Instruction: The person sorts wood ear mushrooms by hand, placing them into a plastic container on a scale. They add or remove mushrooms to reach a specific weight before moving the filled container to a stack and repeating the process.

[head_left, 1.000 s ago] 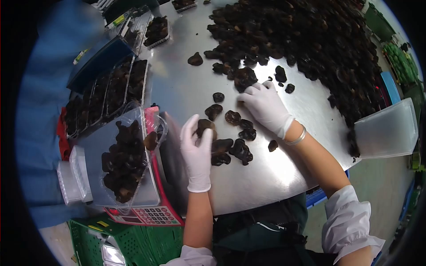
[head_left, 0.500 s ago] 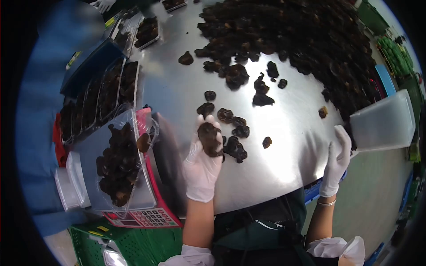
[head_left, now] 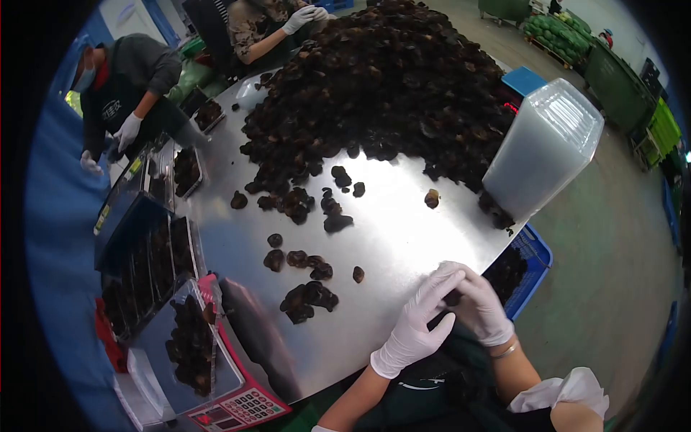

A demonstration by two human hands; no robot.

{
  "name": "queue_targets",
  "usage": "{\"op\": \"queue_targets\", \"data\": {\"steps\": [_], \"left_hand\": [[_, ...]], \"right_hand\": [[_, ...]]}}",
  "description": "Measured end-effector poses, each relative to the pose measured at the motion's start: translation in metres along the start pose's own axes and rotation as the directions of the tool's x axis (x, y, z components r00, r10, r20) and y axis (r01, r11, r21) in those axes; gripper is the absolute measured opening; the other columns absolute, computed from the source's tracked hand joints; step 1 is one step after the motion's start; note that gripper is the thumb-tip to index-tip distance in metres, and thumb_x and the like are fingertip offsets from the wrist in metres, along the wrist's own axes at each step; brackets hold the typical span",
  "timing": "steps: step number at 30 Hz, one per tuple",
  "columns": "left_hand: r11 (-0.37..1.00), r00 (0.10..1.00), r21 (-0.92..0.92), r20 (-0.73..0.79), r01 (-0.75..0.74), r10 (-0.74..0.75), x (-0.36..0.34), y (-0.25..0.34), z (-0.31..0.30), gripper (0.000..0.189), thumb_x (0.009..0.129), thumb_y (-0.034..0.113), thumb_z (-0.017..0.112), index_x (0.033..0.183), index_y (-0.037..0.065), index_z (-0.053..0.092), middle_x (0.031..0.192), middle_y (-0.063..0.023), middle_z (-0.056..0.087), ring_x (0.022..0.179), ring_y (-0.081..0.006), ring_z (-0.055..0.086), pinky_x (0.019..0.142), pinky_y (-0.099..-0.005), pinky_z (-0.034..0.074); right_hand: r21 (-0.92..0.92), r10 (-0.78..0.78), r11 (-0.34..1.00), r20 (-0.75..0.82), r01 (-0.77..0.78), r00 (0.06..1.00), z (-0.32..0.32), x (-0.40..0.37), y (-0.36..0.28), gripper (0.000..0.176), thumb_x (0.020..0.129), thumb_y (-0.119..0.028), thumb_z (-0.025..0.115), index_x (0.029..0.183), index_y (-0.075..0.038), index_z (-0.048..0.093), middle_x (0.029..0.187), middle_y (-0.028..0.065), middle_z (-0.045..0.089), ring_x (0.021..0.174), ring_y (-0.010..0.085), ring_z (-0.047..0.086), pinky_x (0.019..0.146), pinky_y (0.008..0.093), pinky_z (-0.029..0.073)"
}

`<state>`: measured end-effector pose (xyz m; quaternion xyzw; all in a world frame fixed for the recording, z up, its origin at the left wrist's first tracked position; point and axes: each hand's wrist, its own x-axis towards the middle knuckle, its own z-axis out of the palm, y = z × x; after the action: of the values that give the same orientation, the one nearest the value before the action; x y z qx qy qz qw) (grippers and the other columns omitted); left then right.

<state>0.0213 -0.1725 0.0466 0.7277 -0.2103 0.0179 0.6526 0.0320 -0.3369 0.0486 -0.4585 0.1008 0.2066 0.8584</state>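
My left hand [head_left: 414,327] and my right hand [head_left: 484,309], both in white gloves, meet over the front edge of the metal table. Between them shows a small part of a dark piece of wood ear mushroom [head_left: 452,298]; the rest is hidden by my curled fingers. Left of my hands several loose wood ear mushrooms [head_left: 309,299] lie on the steel. A large heap of wood ear mushrooms [head_left: 381,86] covers the far side of the table.
On the left, a red scale [head_left: 245,407] bears a filled clear tray [head_left: 162,353]. More filled trays [head_left: 155,252] stand behind it. A stack of clear containers [head_left: 547,137] stands at the right edge, above a blue crate [head_left: 536,263]. Two people in white gloves work at the far left.
My left hand has moved right with the wood ear mushroom and met my right hand, which has come in from the right edge. The view has tilted up, showing more of the room.
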Motion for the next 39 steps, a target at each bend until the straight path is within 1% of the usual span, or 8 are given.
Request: {"op": "queue_targets", "data": {"steps": [4,7,9,13,18,21,31,39], "left_hand": [[0.966,0.998,0.251,-0.014,0.064,-0.063,-0.013,-0.019,-0.014,0.055,0.084,0.002,0.065,0.138,0.005,0.057,0.143,-0.0197,0.052,0.138,-0.0399,0.046,0.115,-0.0465,0.039],[0.857,0.998,0.512,-0.037,0.063,-0.051,-0.023,-0.038,-0.014,0.056,0.082,0.006,0.068,0.138,0.004,0.057,0.144,-0.0194,0.051,0.138,-0.0417,0.045,0.114,-0.0463,0.038],[0.802,0.997,0.595,0.006,0.059,-0.078,-0.023,-0.045,-0.009,0.058,0.085,0.015,0.070,0.140,0.005,0.056,0.147,-0.0201,0.048,0.140,-0.0435,0.042,0.116,-0.0491,0.036],[0.645,0.993,0.764,0.070,0.010,-0.098,-0.019,-0.042,-0.003,0.063,0.089,0.029,0.069,0.144,0.004,0.052,0.148,-0.0230,0.046,0.140,-0.0440,0.040,0.117,-0.0518,0.033],[0.550,0.982,0.835,0.081,0.026,-0.169,-0.021,-0.046,0.007,0.080,0.090,0.047,0.067,0.148,-0.003,0.043,0.152,-0.0284,0.039,0.143,-0.0456,0.035,0.120,-0.0541,0.026],[0.416,0.977,0.907,0.022,0.069,-0.210,-0.014,-0.041,0.030,0.094,0.089,0.057,0.064,0.149,-0.009,0.036,0.154,-0.0323,0.034,0.147,-0.0470,0.028,0.122,-0.0557,0.019],[0.892,0.723,0.346,0.690,-0.290,-0.032,-0.025,-0.061,0.114,0.065,0.095,0.037,0.062,0.143,-0.003,0.046,0.150,-0.0294,0.041,0.144,-0.0433,0.035,0.120,-0.0479,0.030],[0.853,0.802,0.451,0.594,-0.263,-0.067,-0.025,-0.075,0.115,0.015,0.091,0.023,0.067,0.091,0.009,0.070,0.088,-0.0063,0.069,0.080,-0.0262,0.066,0.074,-0.0404,0.053]], "right_hand": [[-0.523,-0.452,0.796,-0.179,0.305,0.874,-0.082,-0.014,-0.027,0.031,0.094,-0.004,0.054,0.124,0.003,0.060,0.112,0.0072,0.064,0.101,0.0173,0.064,0.091,0.0324,0.052],[-0.987,-0.818,0.073,0.021,0.140,0.574,-0.088,-0.005,-0.046,0.030,0.098,-0.007,0.055,0.126,0.002,0.060,0.131,0.0124,0.058,0.118,0.0211,0.057,0.104,0.0355,0.046],[-0.766,-0.589,0.542,-0.054,0.345,0.806,-0.045,0.011,-0.051,0.037,0.098,-0.010,0.057,0.134,0.002,0.056,0.144,0.0173,0.051,0.135,0.0311,0.047,0.116,0.0390,0.036],[-0.823,-0.396,0.095,0.486,0.561,0.779,0.003,0.111,-0.004,0.064,0.102,-0.028,0.052,0.151,0.006,0.032,0.158,0.0268,0.033,0.150,0.0393,0.027,0.124,0.0468,0.021],[-0.910,-0.351,-0.334,0.362,0.246,0.863,0.028,0.196,0.016,0.080,0.100,-0.042,0.050,0.153,0.011,0.023,0.161,0.0280,0.027,0.152,0.0411,0.020,0.126,0.0461,0.014],[-0.955,-0.430,-0.295,0.165,0.034,0.887,0.010,0.170,0.003,0.083,0.100,-0.047,0.049,0.154,0.010,0.023,0.161,0.0273,0.026,0.153,0.0399,0.020,0.126,0.0458,0.012],[-0.984,-0.666,-0.136,0.004,-0.116,0.746,-0.125,0.012,-0.026,0.056,0.097,-0.021,0.055,0.146,0.004,0.044,0.148,0.0270,0.046,0.136,0.0401,0.046,0.116,0.0438,0.035],[-0.974,-0.760,0.220,-0.199,-0.043,0.618,-0.144,-0.019,-0.041,0.013,0.095,-0.012,0.060,0.088,-0.002,0.065,0.084,0.0117,0.066,0.089,0.0296,0.061,0.086,0.0409,0.045]]}}
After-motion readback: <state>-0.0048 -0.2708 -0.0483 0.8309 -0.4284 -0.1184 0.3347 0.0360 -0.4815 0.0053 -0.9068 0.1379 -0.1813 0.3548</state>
